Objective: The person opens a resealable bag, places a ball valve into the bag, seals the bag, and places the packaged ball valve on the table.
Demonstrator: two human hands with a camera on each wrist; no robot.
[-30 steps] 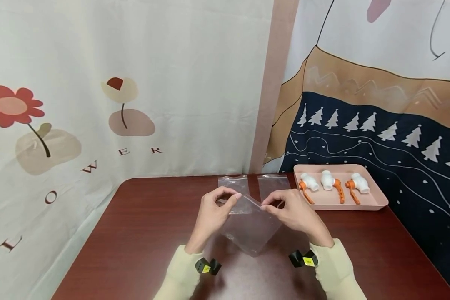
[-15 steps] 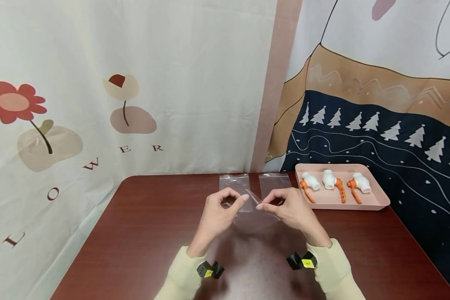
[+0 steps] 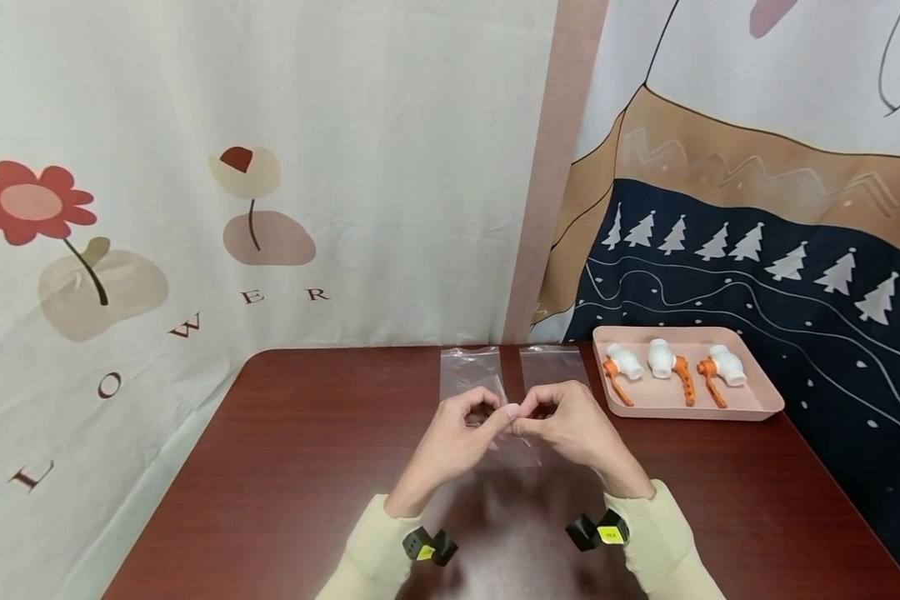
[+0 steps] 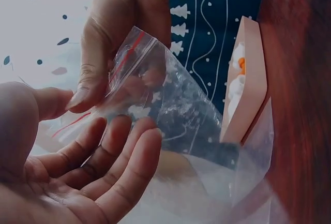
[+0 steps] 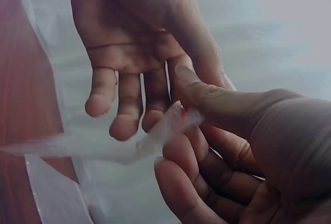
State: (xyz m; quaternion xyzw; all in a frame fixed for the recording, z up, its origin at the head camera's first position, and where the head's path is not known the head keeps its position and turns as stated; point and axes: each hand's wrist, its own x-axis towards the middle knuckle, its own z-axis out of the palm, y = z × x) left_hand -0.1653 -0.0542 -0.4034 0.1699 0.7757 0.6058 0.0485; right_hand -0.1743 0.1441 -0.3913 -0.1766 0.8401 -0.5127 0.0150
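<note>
A clear zip-lock bag (image 4: pixel 189 113) with a red line along its zip edge hangs between my two hands above the table. My left hand (image 3: pixel 453 435) pinches the zip edge between thumb and index finger. The other fingers of that hand are loosely bent below it in the left wrist view. My right hand (image 3: pixel 573 427) pinches the same edge close by, and the two thumbs meet there. In the right wrist view a folded corner of the bag (image 5: pixel 160 133) sticks out beside the right fingers. Much of the bag is hidden behind the hands in the head view.
Two more clear zip-lock bags lie flat at the table's back edge, a left one (image 3: pixel 465 367) and a right one (image 3: pixel 551 365). Right of them stands a pink tray (image 3: pixel 750 404) with three white valves (image 3: pixel 661 358) with orange handles. Printed curtains hang behind the brown table (image 3: pixel 307 450).
Both hands have come together at the bag's zip edge, the left moving right. The bag, spread out toward me a second ago, now hangs narrow and mostly hidden by the hands.
</note>
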